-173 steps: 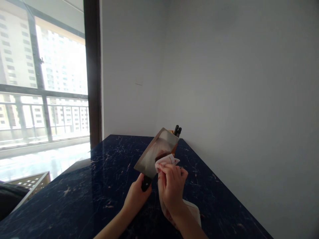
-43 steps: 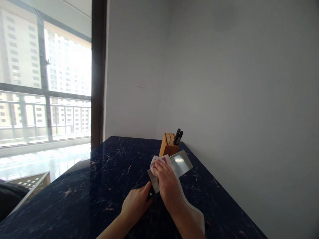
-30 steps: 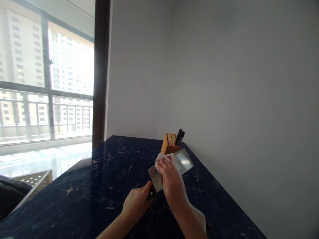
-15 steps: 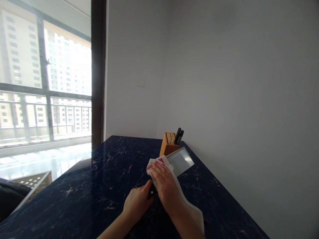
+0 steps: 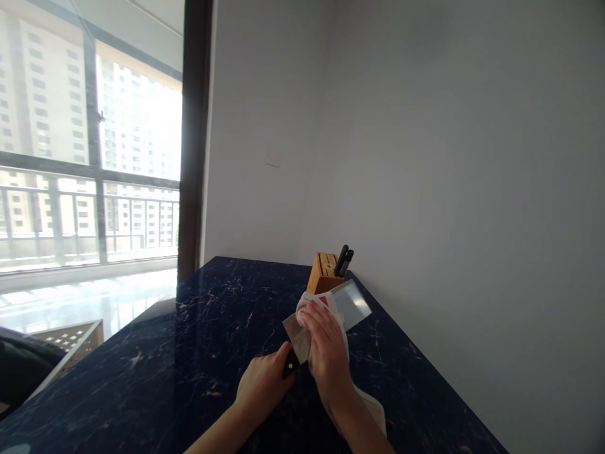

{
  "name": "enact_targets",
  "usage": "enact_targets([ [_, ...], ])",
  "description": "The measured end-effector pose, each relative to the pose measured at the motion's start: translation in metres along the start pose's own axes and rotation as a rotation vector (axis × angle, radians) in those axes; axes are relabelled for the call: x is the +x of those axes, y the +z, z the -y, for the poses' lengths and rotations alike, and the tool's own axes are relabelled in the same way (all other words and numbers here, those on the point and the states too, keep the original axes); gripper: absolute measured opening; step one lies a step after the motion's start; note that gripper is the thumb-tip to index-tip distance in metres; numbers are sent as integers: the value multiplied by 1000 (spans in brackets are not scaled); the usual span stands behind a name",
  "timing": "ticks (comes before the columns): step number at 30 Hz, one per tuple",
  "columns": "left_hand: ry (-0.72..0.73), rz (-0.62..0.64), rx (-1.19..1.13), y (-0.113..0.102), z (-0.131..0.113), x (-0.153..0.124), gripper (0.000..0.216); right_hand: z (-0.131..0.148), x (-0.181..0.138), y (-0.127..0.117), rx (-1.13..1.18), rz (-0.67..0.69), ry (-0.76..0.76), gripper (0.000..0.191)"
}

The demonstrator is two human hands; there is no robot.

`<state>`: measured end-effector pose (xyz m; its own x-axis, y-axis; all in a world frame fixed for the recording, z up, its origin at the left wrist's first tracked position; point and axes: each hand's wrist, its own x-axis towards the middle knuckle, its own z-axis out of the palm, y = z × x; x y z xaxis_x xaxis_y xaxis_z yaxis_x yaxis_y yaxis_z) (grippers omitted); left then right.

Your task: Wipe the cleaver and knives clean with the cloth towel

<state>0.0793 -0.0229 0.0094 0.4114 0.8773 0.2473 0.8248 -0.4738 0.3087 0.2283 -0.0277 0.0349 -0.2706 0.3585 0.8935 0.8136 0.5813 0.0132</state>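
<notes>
A broad steel cleaver (image 5: pixel 352 302) lies nearly flat over the dark blue marble counter (image 5: pixel 208 340), its blade pointing away toward the wall. My left hand (image 5: pixel 265 386) is closed round its black handle. My right hand (image 5: pixel 327 353) presses a white cloth with red marks (image 5: pixel 326 304) down on the near half of the blade, fingers together over the cloth. The cloth's loose end (image 5: pixel 373 410) trails back under my right forearm.
A wooden knife block (image 5: pixel 323 276) with two black handles (image 5: pixel 343 260) stands at the counter's far end by the grey wall. A large window with a dark frame (image 5: pixel 193 145) is on the left. A perforated box (image 5: pixel 66 334) sits low at left.
Earlier the cleaver was held upright; now it lies low and flat. In the last second my right hand has slid the cloth back and forth along the blade.
</notes>
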Motion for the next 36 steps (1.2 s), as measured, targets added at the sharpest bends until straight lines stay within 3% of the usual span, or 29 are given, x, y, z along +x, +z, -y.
enact_targets([
  [5,-4,-3,13,1,0,0,29,-11,2,-3,-47,7,51,38],
  [15,-40,-57,-19,10,8,4,40,10,1,3,21,255,-121,39],
  [23,-29,-48,-29,10,10,5,28,-5,-4,8,-66,122,-20,47],
  [32,-82,-51,-30,10,8,6,38,11,2,7,21,236,-140,40],
  [36,-77,-59,-37,11,10,5,31,0,0,7,-30,215,-80,43],
])
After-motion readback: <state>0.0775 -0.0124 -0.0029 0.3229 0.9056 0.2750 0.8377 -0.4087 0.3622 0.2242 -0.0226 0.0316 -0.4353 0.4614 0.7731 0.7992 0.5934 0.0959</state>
